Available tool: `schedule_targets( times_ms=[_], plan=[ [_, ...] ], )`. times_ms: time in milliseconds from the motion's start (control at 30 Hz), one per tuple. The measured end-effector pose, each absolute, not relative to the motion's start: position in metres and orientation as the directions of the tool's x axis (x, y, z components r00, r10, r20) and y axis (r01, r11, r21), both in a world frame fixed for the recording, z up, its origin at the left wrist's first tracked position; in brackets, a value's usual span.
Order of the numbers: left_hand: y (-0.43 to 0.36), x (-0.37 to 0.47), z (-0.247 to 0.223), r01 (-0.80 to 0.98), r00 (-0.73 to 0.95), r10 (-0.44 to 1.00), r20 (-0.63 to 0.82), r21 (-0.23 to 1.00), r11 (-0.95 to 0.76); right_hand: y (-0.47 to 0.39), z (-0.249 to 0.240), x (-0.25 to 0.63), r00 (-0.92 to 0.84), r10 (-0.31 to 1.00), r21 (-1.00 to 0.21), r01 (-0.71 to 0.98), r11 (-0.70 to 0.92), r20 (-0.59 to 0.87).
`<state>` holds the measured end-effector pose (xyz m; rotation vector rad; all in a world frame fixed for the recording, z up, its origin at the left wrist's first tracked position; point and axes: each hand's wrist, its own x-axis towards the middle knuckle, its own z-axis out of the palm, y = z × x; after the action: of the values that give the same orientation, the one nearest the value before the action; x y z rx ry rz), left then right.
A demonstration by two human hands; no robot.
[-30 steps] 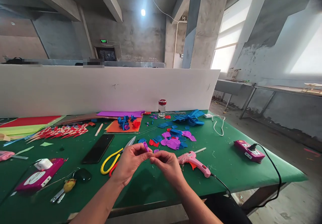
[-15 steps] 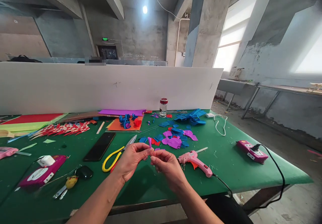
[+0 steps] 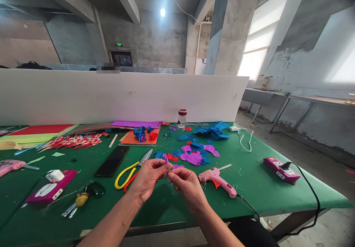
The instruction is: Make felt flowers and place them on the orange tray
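A small purple paper piece (image 3: 165, 158) sticks up from the pinched thumb and fingers of my left hand (image 3: 149, 176). Close beside it, my right hand (image 3: 188, 186) is also closed in a pinch, its fingertips almost meeting the left ones; a thin bit shows between them, too small to name. Purple petal-shaped scraps (image 3: 192, 158) and blue paper scraps (image 3: 176, 152) lie just beyond the hands, with some red ones. Scissors with yellow handles (image 3: 122, 176) rest left of my left hand. A pink hot glue gun (image 3: 217, 178) lies right of my right hand.
On the green table (image 3: 238, 206) are a black phone (image 3: 112, 161), keys with a yellow charm (image 3: 81, 199), magenta power strips (image 3: 281, 170), a lidded glass jar (image 3: 182, 120) and blue paper flowers (image 3: 140, 134). A white board (image 3: 155, 95) stands across the back.
The view has shifted slightly, so everything sits a little further right. The purple piece leans more to the left above my fingers; both hands stay pinched close together.
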<state>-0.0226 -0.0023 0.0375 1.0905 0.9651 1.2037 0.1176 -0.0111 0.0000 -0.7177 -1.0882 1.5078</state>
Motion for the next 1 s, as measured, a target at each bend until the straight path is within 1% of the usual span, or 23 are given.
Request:
schedule_targets(
  times_ms=[200,367,633,767,933,1000],
  plan=[
    [-0.006,-0.019,0.038,-0.268,0.165,0.986,-0.016,0.962,0.061,-0.010,0.000,0.120,-0.200,0.968,-0.925,-0.374,0.069,0.153],
    [-0.006,-0.020,0.040,-0.254,0.161,0.986,-0.051,0.963,0.092,-0.010,0.002,0.123,-0.196,0.964,-0.926,-0.365,0.097,0.178],
    [-0.008,-0.019,0.041,-0.234,0.185,0.982,-0.045,0.968,0.089,-0.010,0.002,0.124,-0.194,0.961,-0.930,-0.348,0.121,0.197],
    [-0.007,-0.017,0.041,-0.229,0.192,0.981,-0.022,0.971,0.066,-0.010,0.005,0.125,-0.201,0.962,-0.933,-0.344,0.106,0.184],
    [-0.007,-0.021,0.046,-0.195,0.126,0.992,0.024,0.981,0.001,-0.008,0.006,0.125,-0.251,0.958,-0.944,-0.326,0.053,0.141],
    [-0.005,-0.026,0.050,-0.178,0.135,0.991,0.021,0.984,0.003,-0.008,0.004,0.125,-0.250,0.960,-0.946,-0.322,0.039,0.125]
  ],
)
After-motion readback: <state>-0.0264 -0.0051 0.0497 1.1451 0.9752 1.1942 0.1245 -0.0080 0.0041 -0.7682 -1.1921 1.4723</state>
